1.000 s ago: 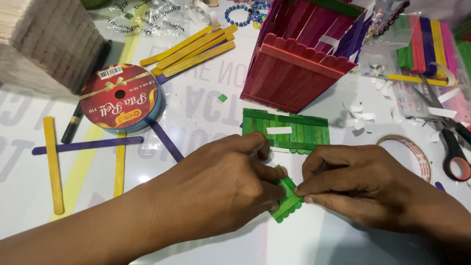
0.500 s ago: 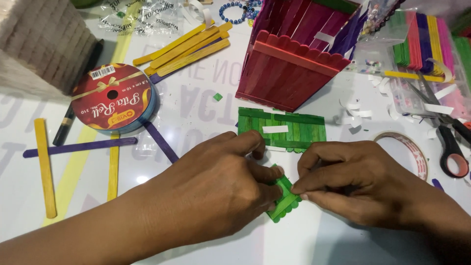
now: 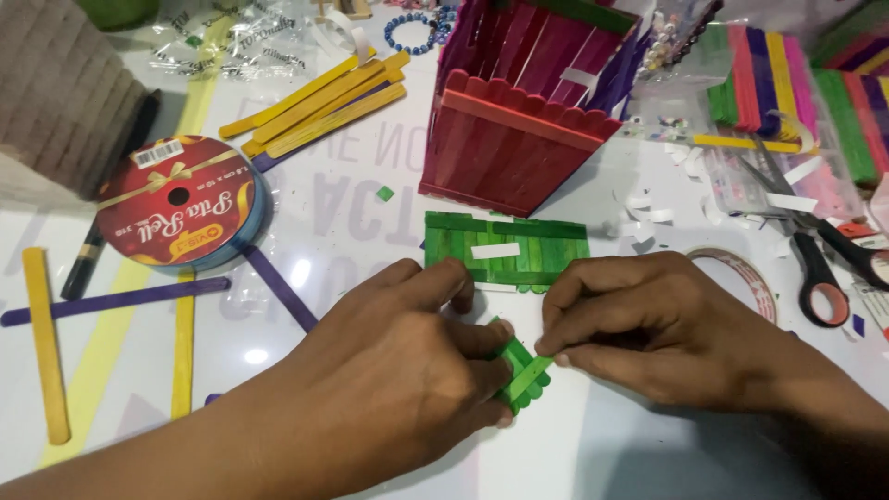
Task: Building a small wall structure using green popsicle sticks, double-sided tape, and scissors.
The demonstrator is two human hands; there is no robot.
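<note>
Two hands are closed on one small green craft-stick panel (image 3: 521, 372) low on the white table (image 3: 352, 213). The left hand (image 3: 398, 370) is pinched on the panel's left edge, and most of that side is hidden beneath its fingers. The right hand (image 3: 648, 329) is pinched on the panel's upper right edge, thumb and forefinger meeting there. The panel is thus held between both grips, tilted, at or just above the table. A larger green stick panel (image 3: 505, 248) lies flat just beyond the fingers, in front of a red stick box (image 3: 509, 148).
</note>
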